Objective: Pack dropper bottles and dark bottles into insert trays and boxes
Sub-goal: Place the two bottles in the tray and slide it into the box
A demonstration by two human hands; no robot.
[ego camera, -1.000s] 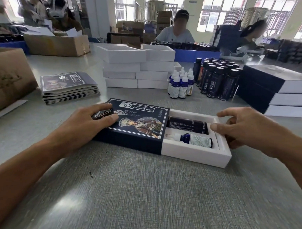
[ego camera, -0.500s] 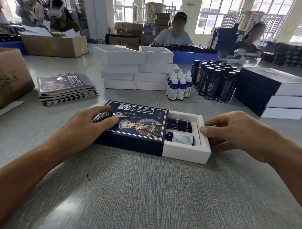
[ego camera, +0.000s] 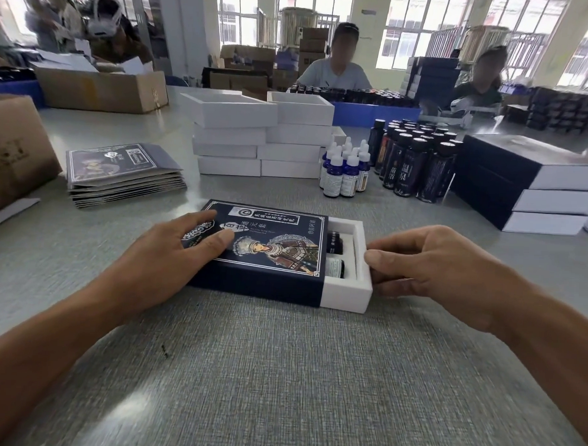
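While the left hand (ego camera: 171,252) lies flat, fingers spread, on the printed lid face of the dark navy sleeve (ego camera: 268,252), the right hand (ego camera: 428,264) has its fingers curled against the end wall of the white insert tray (ego camera: 347,291), thumb along the top rim. Sleeve is matte card, rectangular, with a costumed figure and white label print on top. Tray is white foam or card, square-edged, and only its right end sticks out of the sleeve. In that exposed end: 2 bottle ends lying on their sides, a dark bottle (ego camera: 335,241) in the far slot and a dropper bottle (ego camera: 335,267) with pale label in the near slot. Both sit on the grey woven-texture table (ego camera: 280,372), centre of view.

Behind: 2 stacks of plain white tray boxes (ego camera: 262,138), top ones open-faced. Just right of them, a cluster of blue dropper bottles with white caps (ego camera: 344,168), upright. Next right, a block of tall dark bottles with black caps (ego camera: 418,160), upright. Far right, a stack of 3 finished navy boxes (ego camera: 527,184). Left, a pile of flat printed sleeves (ego camera: 121,170) and a brown corrugated carton (ego camera: 15,149).
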